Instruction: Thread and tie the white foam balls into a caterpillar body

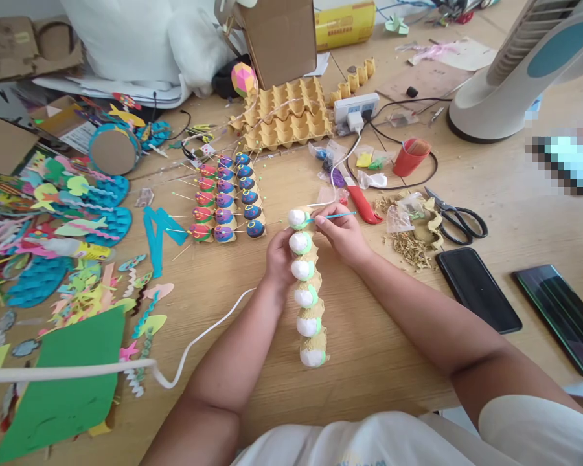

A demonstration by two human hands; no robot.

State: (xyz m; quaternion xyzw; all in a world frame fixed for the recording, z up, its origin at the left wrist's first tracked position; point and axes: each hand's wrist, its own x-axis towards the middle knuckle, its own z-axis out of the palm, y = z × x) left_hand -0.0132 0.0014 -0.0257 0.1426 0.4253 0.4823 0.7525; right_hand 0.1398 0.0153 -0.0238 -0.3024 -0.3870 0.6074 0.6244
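Note:
A strip of egg carton [315,310] runs lengthwise in front of me, its several cups covered in white with light green along one side. My left hand [279,259] grips the strip near its far end, fingers partly hidden behind it. Between the fingers of my right hand [340,233] is a thin blue stick-like tool [337,215], its tip touching the green area by the farthest white cup [298,219]. Beyond my left hand stand finished-looking strips with red cups [204,200], purple cups [224,199] and blue cups [249,194], with pins sticking out.
Scissors [459,217], a black phone [479,289] and another phone [556,317] lie at right, near a white fan [495,97]. A white cable [189,343] crosses the left side beside green paper [68,388] and paper cutouts. Egg trays [291,113] and a power strip [357,107] are behind.

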